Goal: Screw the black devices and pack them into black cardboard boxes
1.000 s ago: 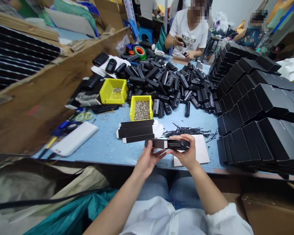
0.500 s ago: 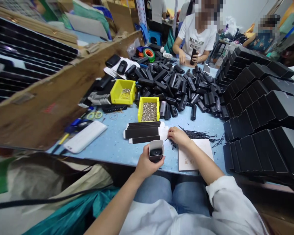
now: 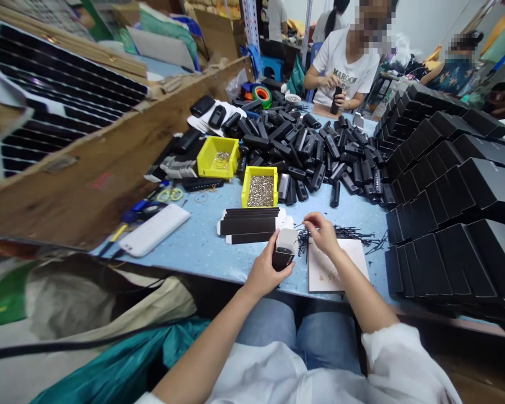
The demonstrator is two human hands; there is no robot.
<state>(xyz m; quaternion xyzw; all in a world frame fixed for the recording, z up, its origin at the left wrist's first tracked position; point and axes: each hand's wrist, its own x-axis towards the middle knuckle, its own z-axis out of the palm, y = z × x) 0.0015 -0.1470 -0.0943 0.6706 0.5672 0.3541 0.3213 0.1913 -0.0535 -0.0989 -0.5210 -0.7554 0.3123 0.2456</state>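
Note:
My left hand [image 3: 264, 270] is closed around a small black box [image 3: 283, 259], held tilted above the table's front edge. The box's pale end flap stands up, and a dark object shows inside the opening. To the right, my right hand [image 3: 323, 233] is raised over a heap of thin black strips [image 3: 356, 233], thumb and forefinger pinched together. A thin dark strip seems to stick out from these fingertips toward the box; its details are too small to see. Flattened black cartons [image 3: 248, 226] lie stacked just behind the box.
Two yellow bins [image 3: 244, 196] hold small metal parts. Many black devices [image 3: 303, 140] are piled behind them. Black boxes [image 3: 492, 191] are stacked at right. A white board [image 3: 336, 272] lies under my right forearm, a white power bank [image 3: 155, 230] at left. A co-worker [image 3: 340, 62] sits opposite.
My left hand has moved right with the box, now tilted toward my right hand. My right hand has left the cartons' end and shifted right, fingertips pinched. The view has turned slightly.

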